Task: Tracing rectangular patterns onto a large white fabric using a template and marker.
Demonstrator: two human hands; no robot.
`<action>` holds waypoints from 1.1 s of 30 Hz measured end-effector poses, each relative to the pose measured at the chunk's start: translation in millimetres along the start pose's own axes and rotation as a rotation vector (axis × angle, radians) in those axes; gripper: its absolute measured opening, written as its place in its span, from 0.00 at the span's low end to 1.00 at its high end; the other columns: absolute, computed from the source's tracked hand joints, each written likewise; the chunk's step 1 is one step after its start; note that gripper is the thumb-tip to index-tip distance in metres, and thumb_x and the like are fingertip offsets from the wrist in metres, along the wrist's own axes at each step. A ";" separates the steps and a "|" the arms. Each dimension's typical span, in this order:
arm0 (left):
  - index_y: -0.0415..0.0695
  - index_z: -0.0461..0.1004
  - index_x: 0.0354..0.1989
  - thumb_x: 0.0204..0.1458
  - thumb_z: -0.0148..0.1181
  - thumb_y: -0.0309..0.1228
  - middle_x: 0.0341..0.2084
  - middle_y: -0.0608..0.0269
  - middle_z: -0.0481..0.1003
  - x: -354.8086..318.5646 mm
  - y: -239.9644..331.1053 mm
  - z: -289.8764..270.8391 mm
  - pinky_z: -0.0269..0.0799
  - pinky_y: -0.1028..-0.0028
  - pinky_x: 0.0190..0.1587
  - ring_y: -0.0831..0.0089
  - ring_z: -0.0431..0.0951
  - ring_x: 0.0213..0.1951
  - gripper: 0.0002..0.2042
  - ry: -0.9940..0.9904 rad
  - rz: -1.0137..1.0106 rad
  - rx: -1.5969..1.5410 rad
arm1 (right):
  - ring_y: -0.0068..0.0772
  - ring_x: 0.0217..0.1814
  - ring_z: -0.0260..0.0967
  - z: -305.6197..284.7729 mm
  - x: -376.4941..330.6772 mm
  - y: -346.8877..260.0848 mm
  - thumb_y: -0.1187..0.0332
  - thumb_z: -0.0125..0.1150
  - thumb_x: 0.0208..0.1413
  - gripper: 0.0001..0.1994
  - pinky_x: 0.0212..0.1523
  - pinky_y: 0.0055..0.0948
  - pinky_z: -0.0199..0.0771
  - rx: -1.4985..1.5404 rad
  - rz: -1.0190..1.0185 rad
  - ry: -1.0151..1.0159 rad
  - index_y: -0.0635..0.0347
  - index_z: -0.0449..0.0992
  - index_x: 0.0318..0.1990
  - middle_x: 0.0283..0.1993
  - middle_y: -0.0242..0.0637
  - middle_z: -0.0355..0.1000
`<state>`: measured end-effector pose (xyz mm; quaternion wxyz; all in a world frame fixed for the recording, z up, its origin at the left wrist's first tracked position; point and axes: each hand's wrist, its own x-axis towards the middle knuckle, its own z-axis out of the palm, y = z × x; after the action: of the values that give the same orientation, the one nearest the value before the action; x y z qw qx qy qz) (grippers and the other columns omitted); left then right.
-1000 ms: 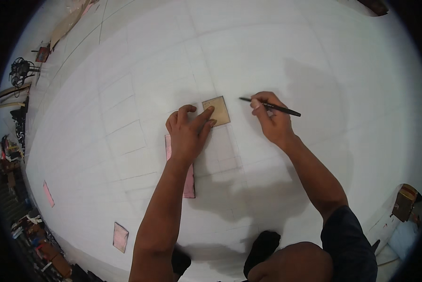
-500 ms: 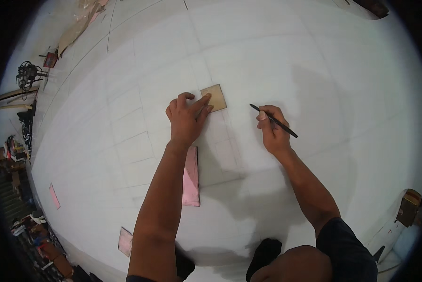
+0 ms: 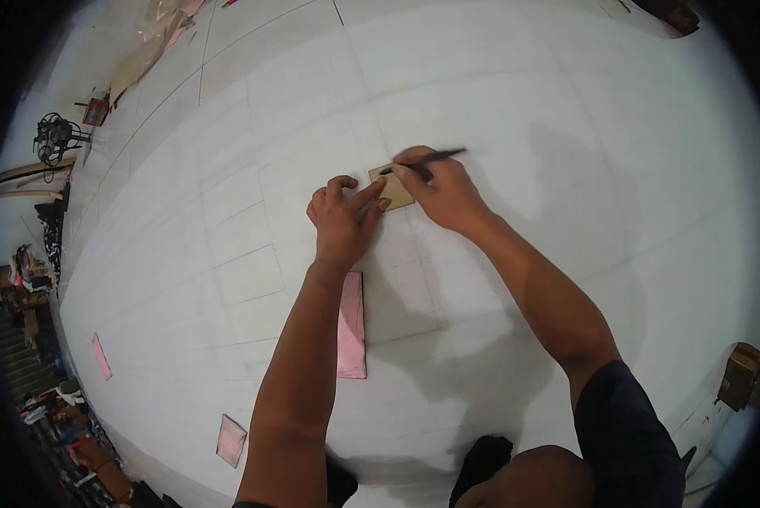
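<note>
Head view: left hand point(image 3: 343, 222) flat, fingers spread, pressing small tan cardboard piece point(image 3: 394, 188) onto white sheet point(image 3: 515, 110) covering floor; right hand point(image 3: 441, 190) fingers pinching dark pen point(image 3: 426, 158), tip at card's upper edge; long pink strip point(image 3: 352, 326) beside left forearm; smaller pink pieces point(image 3: 231, 440) near lower-left edge; clutter along left rim; faint ruled lines across sheet, wide bare room right.

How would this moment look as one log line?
left hand: pressing tan card | right hand: holding pen, tip at card | surface: white sheet
</note>
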<state>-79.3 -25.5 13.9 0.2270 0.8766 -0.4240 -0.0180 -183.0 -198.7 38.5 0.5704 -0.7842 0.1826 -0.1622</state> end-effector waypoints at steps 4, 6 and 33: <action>0.67 0.83 0.51 0.55 0.66 0.43 0.49 0.66 0.69 2.7 5.4 4.0 0.53 0.58 0.62 0.61 0.64 0.52 0.15 -0.013 -0.019 -0.026 | 0.38 0.37 0.77 3.7 22.9 -2.0 0.61 0.56 0.65 0.13 0.40 0.35 0.75 -0.055 0.090 -0.082 0.62 0.77 0.47 0.36 0.42 0.79; 0.67 0.83 0.51 0.55 0.66 0.43 0.49 0.67 0.69 1.6 4.2 3.2 0.53 0.58 0.62 0.61 0.64 0.53 0.15 0.004 -0.011 -0.019 | 0.40 0.39 0.78 6.7 27.0 -3.3 0.61 0.56 0.65 0.13 0.42 0.36 0.75 -0.161 0.131 -0.077 0.61 0.78 0.46 0.36 0.42 0.80; 0.64 0.82 0.53 0.57 0.65 0.43 0.51 0.65 0.69 4.8 8.3 -0.7 0.52 0.58 0.63 0.61 0.64 0.53 0.15 -0.037 -0.031 -0.047 | 0.42 0.32 0.75 -18.8 -3.5 9.9 0.67 0.63 0.58 0.08 0.34 0.37 0.75 -0.616 -0.384 -0.045 0.57 0.75 0.43 0.37 0.36 0.75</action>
<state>-82.2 -33.2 18.7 0.2391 0.8769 -0.4142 -0.0478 -195.8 -215.6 34.4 0.2704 -0.9426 0.0595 -0.1866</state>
